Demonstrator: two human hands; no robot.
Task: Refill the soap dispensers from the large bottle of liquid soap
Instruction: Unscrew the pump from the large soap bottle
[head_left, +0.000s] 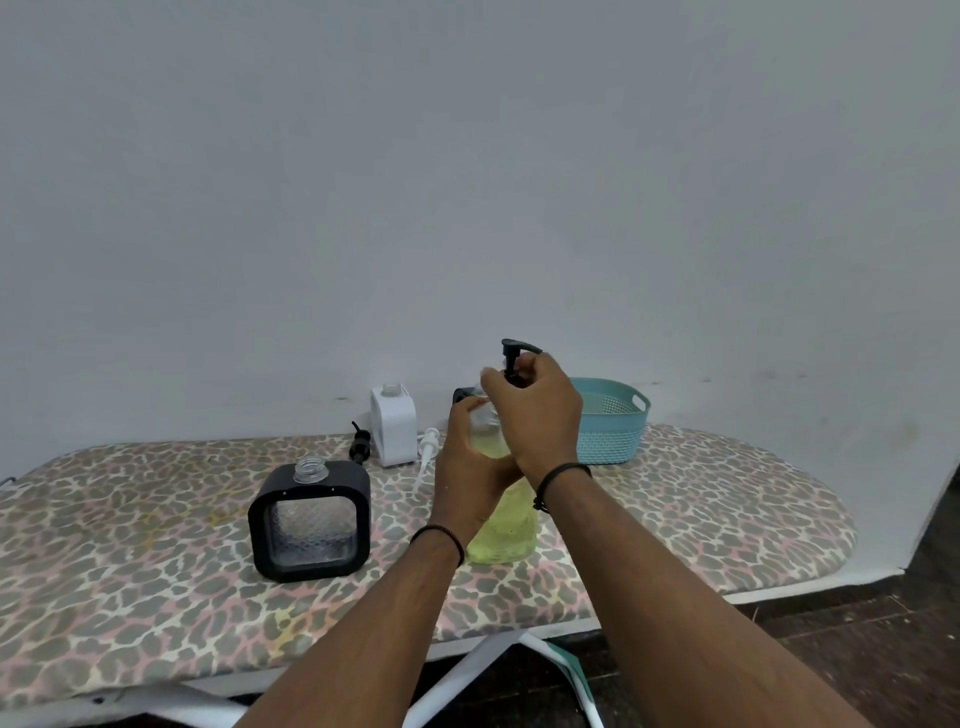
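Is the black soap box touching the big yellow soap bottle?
Apart. The head view shows a strip of the spotted cover between the black dispenser and the large soap bottle.

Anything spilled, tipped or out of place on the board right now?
No spill shows. The black pump and the white pump lie loose on the ironing board, beside the open white dispenser; the black dispenser also stands uncapped. The left hand steadies the large soap bottle; the right hand grips its pump.
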